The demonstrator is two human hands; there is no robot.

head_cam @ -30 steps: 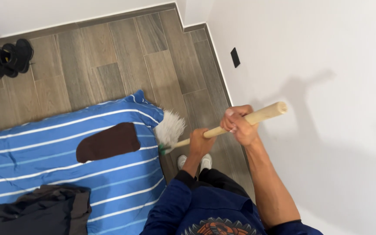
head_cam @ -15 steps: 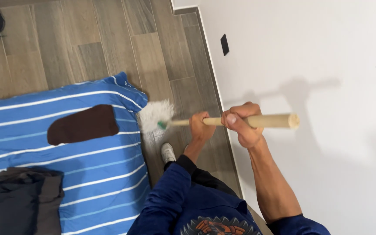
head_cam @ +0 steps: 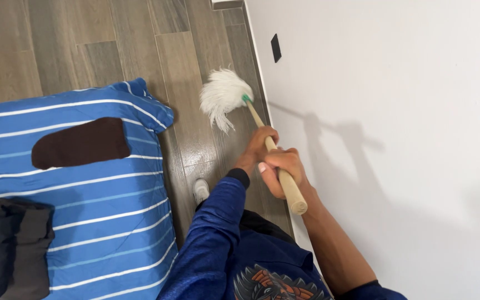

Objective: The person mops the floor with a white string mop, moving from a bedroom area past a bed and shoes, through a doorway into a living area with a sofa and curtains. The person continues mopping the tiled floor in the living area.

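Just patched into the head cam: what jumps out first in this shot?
The white mop head on the grey wood-look floor, close to the white wall, catches the eye first. Both hands grip its wooden handle: the left hand further down, the right hand near the top end. To the left, a blue striped bed cover fills the frame, with a dark brown patch on it and dark folded clothes at its lower left edge.

From my feed: dark blue shirt (head_cam: 212,244) with long sleeves, orange and grey print (head_cam: 268,284) on the chest, black trousers (head_cam: 262,228), one white shoe (head_cam: 200,190).
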